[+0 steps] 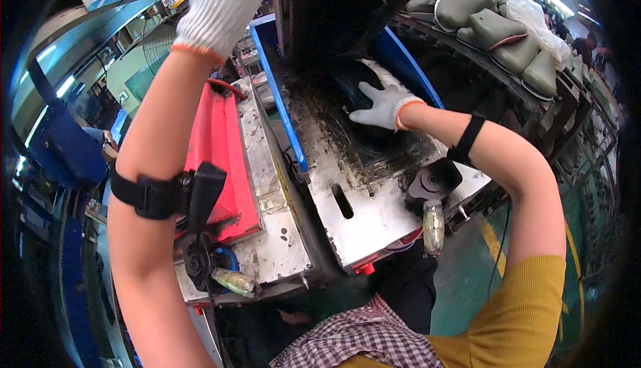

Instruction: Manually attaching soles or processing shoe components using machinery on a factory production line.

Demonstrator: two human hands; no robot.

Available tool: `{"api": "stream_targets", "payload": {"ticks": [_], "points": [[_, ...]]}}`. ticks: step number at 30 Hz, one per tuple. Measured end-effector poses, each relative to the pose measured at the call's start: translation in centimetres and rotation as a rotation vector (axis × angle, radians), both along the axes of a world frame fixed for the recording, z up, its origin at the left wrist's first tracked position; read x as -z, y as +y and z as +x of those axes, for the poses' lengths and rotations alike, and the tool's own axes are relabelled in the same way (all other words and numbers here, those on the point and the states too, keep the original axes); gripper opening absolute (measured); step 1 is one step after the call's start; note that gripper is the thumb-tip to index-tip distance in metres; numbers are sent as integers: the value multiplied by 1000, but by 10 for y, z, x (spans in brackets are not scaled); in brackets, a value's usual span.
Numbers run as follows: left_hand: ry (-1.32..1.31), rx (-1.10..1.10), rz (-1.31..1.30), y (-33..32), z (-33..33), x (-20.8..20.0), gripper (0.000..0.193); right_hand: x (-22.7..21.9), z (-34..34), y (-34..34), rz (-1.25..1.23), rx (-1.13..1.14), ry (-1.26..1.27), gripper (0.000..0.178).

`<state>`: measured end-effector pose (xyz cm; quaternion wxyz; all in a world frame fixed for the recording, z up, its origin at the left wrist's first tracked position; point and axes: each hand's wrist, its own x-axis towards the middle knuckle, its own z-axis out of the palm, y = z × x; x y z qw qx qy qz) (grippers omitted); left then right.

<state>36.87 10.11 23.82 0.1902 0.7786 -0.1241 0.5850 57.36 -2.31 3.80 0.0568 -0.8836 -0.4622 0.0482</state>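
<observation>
Workshop, piled shoe-shaped pieces [495, 29], stained worktop [370, 224]

Tube lights [65, 86] at my upper left and a lamp [556, 2] at upper right glare white. The desk [374, 234] below me is bright, while the black surface [379, 145] beneath my right fingers [368, 92] is dim and murky. Fisheye bending warps my view's edges, and the rim falls to black.

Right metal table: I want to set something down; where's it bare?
The right metal table is bare between its slot and the black fitting; farther back, between the blue walls, the gloved right hand crowds it.
</observation>
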Motion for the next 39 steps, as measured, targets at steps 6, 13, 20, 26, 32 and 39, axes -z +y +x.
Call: {"api": "stream_targets", "payload": {"ticks": [6,13,20,26,32,39], "points": [[232,-536,327,12,35,-64,42,0,5,-11,-42,-19,-5,107],[321,-994,890,-15,59,-60,26,-57,-62,-119,234,-123,90,70],[585,-615,189,-56,31,35,28,-6,-158,-200,678,-271,-90,40],[499,-521,335,-97,2,141,15,53,-186,-206,797,-249,-258,37],[702,-453,394,-110,-2,225,18,71,-179,-206,881,-314,-350,42],[684,-462,433,-115,3,251,22,101,-95,-247,1171,-86,-533,35]]}}
